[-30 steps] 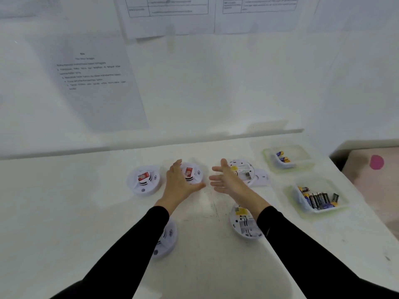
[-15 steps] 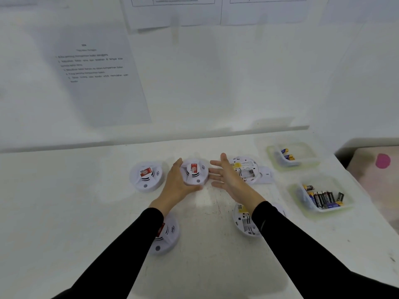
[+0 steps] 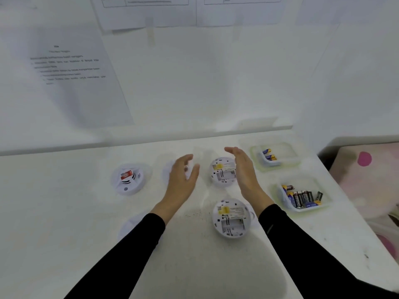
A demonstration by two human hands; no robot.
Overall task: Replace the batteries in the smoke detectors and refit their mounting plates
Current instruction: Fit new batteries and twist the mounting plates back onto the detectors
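Several white smoke detectors lie on the white table (image 3: pixel 64 212). One detector (image 3: pixel 127 178) at the left lies face up with a red sticker. My left hand (image 3: pixel 182 179) hovers, fingers relaxed, over a second face-up detector (image 3: pixel 168 172), mostly hiding it. Two detectors lie back up with their battery bays showing: one (image 3: pixel 223 172) between my hands, one (image 3: pixel 232 217) nearer me. My right hand (image 3: pixel 245 171) stands edge-on with straight fingers just right of the far open detector, holding nothing. A fifth detector (image 3: pixel 131 225) peeks out beside my left sleeve.
Two clear tubs sit at the table's right: the far tub (image 3: pixel 280 155) holds two batteries, the near tub (image 3: pixel 302 198) holds several. Papers hang on the wall behind. The table's right edge borders a pink patterned surface (image 3: pixel 367 180).
Both hands have lifted and spread apart; my right hand moved right past the far open detector, and my left hand rose off the middle detector. The view shifted slightly.
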